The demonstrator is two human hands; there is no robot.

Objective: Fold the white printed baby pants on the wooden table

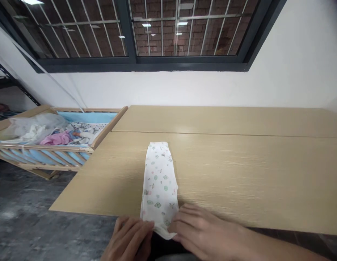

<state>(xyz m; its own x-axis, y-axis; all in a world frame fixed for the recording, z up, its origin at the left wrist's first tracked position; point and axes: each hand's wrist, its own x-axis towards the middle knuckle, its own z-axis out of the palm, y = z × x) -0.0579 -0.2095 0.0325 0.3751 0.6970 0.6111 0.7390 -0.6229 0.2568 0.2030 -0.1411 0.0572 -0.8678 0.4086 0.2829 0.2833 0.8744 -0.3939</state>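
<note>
White printed garment (159, 181) ×1, overhanging table (244, 174) at near edge | Grip: our left hand (131, 237) and right hand (198, 228) pinch its near corners | Progress, we judge: far length flat; near end not yet

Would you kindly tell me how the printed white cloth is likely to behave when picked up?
The printed cloth is probably floppy, since its near edge curves softly beyond the table edge. It looks thin, so it should be light. Lying flat, it seems unlikely to roll.
</note>
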